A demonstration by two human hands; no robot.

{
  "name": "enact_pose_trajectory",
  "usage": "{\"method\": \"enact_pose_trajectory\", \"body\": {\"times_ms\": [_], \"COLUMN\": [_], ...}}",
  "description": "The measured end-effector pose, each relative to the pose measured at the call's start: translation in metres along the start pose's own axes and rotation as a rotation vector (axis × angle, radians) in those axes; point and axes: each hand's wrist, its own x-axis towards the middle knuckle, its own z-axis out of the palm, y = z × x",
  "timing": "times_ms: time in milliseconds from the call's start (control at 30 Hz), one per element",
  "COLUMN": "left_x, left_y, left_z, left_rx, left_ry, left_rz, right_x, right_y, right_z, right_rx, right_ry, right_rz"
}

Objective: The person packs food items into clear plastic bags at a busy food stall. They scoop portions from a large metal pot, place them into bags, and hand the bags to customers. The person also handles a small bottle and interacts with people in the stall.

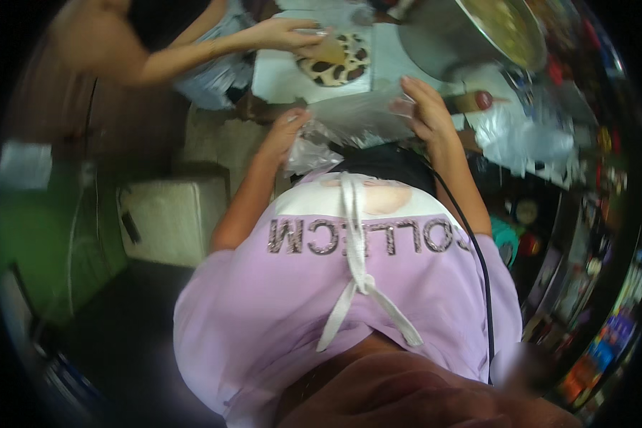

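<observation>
A clear plastic bag (361,115) is stretched between my two hands, just in front of my waist. My left hand (288,131) holds its end at the left of the picture, where the plastic hangs crumpled. At the other end, my right hand (430,109) has the bag between thumb and fingers. Beyond the bag, a round spotted mat (334,77) lies on a white surface. Over this mat, a co-worker's hand (294,35) holds a small clear bag with something yellowish (329,51) in it.
A large metal pot (433,40) with yellowish food stands at the upper right. A bottle with a red cap (482,100) lies near it, and more plastic bags (524,139) rest at the right. A whitish box (160,222) stands at the lower left. Crowded shelves line the right side.
</observation>
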Motion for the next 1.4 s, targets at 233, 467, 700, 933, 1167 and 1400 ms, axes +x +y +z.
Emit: {"method": "enact_pose_trajectory", "body": {"times_ms": [233, 467, 700, 933, 1167, 1400], "left_x": [-0.001, -0.018, -0.036, -0.058, -0.061, -0.063], "left_y": [-0.026, -0.024, -0.024, -0.001, 0.047, -0.007], "left_z": [-0.002, -0.004, -0.044, -0.080, -0.106, -0.062], "left_rx": [-0.423, -0.340, -0.141, -0.488, 0.036, 0.847], "left_ry": [0.122, 0.333, 0.607, 0.292, -0.001, -0.320], "left_rz": [0.164, 0.563, 0.461, 0.310, 0.220, 0.429], "right_x": [0.026, 0.033, 0.053, 0.040, 0.038, 0.022], "right_y": [0.023, 0.041, 0.048, 0.033, 0.034, 0.014], "right_z": [-0.001, 0.031, 0.048, 0.040, 0.029, 0.009], "right_rx": [-0.294, -0.092, -0.194, 0.047, 0.376, 0.173], "right_ry": [-0.124, -0.398, -0.286, -0.338, -0.350, 0.037], "right_rz": [-0.103, 0.353, 0.357, 0.206, 0.140, -0.013]}}
